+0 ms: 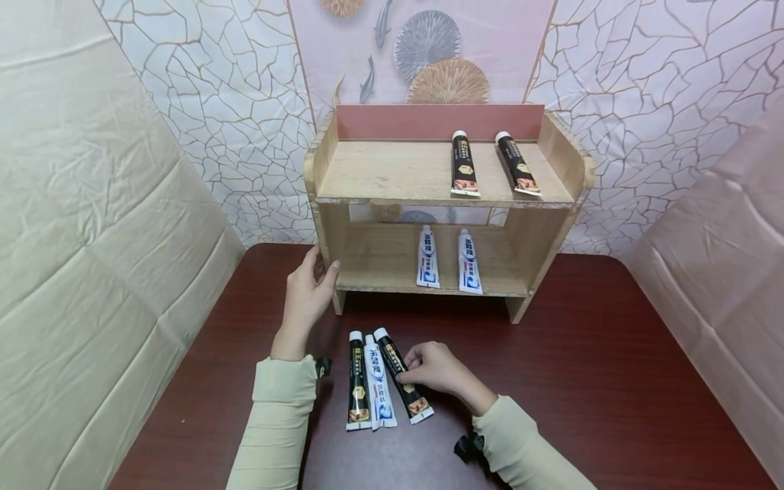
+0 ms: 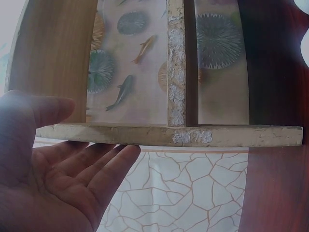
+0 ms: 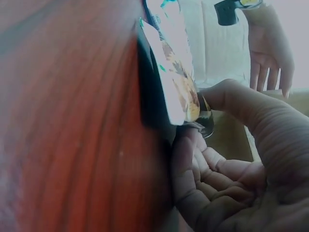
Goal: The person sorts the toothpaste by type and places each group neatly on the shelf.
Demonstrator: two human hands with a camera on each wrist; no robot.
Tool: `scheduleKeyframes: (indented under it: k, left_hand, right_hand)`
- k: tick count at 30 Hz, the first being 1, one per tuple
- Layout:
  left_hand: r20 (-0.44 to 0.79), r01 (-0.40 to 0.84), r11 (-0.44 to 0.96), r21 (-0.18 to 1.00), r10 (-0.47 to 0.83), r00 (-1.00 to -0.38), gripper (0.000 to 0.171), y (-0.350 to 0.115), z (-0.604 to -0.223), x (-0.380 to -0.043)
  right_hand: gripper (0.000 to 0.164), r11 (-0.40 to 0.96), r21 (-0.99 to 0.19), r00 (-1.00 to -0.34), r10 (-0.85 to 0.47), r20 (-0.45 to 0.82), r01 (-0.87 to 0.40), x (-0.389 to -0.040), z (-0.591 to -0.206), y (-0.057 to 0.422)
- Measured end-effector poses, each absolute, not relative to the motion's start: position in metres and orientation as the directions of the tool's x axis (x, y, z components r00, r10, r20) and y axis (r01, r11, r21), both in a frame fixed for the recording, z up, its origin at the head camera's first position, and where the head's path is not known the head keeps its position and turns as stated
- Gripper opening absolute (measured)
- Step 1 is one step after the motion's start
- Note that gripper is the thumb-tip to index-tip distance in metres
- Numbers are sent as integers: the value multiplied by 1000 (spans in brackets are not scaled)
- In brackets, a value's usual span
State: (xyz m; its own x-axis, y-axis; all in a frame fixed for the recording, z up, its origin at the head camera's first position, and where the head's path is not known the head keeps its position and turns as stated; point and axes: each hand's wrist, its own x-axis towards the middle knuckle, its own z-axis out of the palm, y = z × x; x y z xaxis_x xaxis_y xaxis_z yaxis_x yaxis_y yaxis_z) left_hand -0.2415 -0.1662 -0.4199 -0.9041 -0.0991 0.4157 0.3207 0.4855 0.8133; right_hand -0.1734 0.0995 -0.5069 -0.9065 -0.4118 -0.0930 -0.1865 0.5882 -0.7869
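My left hand (image 1: 308,291) holds the side panel of a small two-tier wooden shelf (image 1: 382,280), thumb on its inner side and fingers along the outside. The left wrist view shows that hand (image 2: 72,179) around the panel's front edge (image 2: 241,137). On the table, my right hand (image 1: 437,369) pinches a black toothpaste tube (image 1: 392,356), the rightmost of three. Close up in the right wrist view, thumb and fingers of the right hand (image 3: 227,159) meet at this tube's side (image 3: 186,92). Left of it lie a white toothpaste tube (image 1: 376,384) and another black tube (image 1: 357,378).
Two black tubes (image 1: 463,163) lie on the upper tier, towards its right. Two white tubes (image 1: 428,255) lie on the lower tier. The dark red table (image 1: 582,381) carries the shelf at its back, before a patterned wall (image 1: 239,102). Pale fabric panels (image 1: 92,238) flank both sides.
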Motion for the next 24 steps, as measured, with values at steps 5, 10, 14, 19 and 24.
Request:
scheduleKeyframes:
  k: [5,10,14,19,24]
  left_hand:
    - [419,322,487,812,-101,-902,51,-167,-422,-241]
    - [431,335,479,811,-101,-897,50,-167,-422,-241]
    - [430,334,480,811,-102,-897,50,-168,-422,-242]
    - [425,329,484,811,-100,-900,50,-168,-422,-242]
    - [428,333,480,812,-100,-898,50,-167,-420,-242]
  right_hand:
    - [23,496,-860,-902,-417,-113,-122,-177,-516,103]
    - [27,385,-923,-894,-421,-154,-22,-180,-521,108]
    - [37,279,-956,-888,-411,-204,91,-184,-527,114]
    - [40,110,-973,-877,-421,-229,202,-188,-531,118]
    - [37,0,-966,-859,-457,-230,259,-190,-531,119]
